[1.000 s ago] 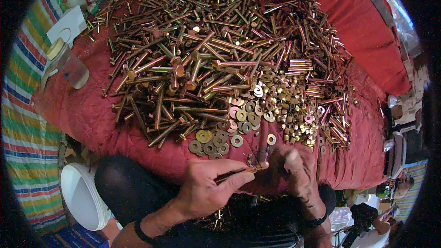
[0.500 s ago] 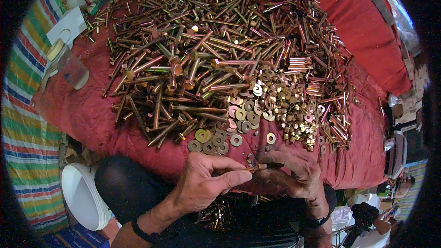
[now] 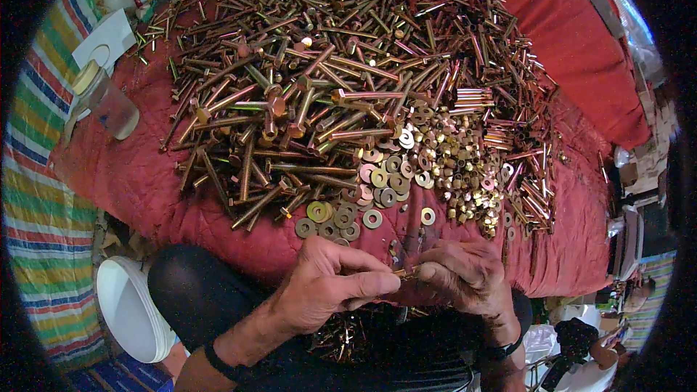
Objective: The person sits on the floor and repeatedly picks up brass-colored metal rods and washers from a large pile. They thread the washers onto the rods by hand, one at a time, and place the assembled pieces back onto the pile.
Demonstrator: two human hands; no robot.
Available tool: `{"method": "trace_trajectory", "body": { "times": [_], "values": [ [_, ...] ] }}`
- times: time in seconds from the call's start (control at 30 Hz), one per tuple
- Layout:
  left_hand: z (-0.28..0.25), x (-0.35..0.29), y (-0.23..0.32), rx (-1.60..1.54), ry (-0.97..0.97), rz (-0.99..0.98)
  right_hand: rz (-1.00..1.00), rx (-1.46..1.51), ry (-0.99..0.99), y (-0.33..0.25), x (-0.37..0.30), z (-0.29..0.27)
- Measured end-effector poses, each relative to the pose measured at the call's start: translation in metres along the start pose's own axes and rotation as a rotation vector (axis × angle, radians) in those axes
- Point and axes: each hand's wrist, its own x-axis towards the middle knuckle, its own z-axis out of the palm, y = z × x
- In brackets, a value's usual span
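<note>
A gold-coloured bolt (image 3: 403, 273) spans the small gap between my two hands, and only a short length of it shows. My left hand (image 3: 327, 276) pinches one end between thumb and forefinger. At its other end, the thumb and fingers of my right hand (image 3: 465, 270) close round the tip; whether a nut or washer is in them is hidden. Just beyond my hands lie flat washers (image 3: 372, 218), one of them single (image 3: 428, 216). Brass-coloured nuts (image 3: 465, 196) are heaped beyond my right hand.
A large pile of long bolts (image 3: 290, 101) covers the red padded cloth (image 3: 145, 181). To the left stand a clear jar (image 3: 109, 105) and a white bucket (image 3: 134, 312). More metal pieces (image 3: 345, 337) lie below my hands. Another person (image 3: 581, 348) is at the lower right.
My right thumb has come in over the bolt's end, and the right fingers have closed more tightly round it. My left hand keeps its pinch, almost unmoved.
</note>
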Motion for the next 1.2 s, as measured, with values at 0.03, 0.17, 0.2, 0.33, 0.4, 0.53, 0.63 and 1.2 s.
{"method": "trace_trajectory", "body": {
  "times": [0.03,0.17,0.2,0.33,0.4,0.53,0.63,1.2],
  "values": [
    [0.001,0.000,-0.001,0.009,0.007,0.012,0.115,0.000,0.031,-0.005,0.001,0.001],
    [-0.002,0.001,0.001,-0.041,0.019,-0.027,0.336,0.191,0.111,-0.015,0.007,-0.004],
    [-0.002,0.000,0.001,-0.042,0.021,-0.028,0.308,0.238,0.147,-0.015,0.009,-0.005],
    [-0.003,0.000,0.001,-0.098,-0.003,-0.009,-0.058,-0.056,0.221,-0.008,0.016,-0.005],
    [-0.004,0.000,0.001,-0.102,-0.014,-0.010,-0.069,0.066,0.158,-0.004,0.019,-0.002],
    [-0.002,0.001,-0.002,-0.079,0.015,-0.057,-0.137,-0.117,0.102,-0.004,0.016,-0.001],
    [0.000,0.003,-0.005,-0.072,-0.004,-0.009,0.063,-0.017,0.018,-0.008,0.013,-0.005],
    [0.009,0.005,0.009,0.844,-0.007,0.536,0.182,0.162,0.269,0.003,0.015,-0.021]
  ]
}}
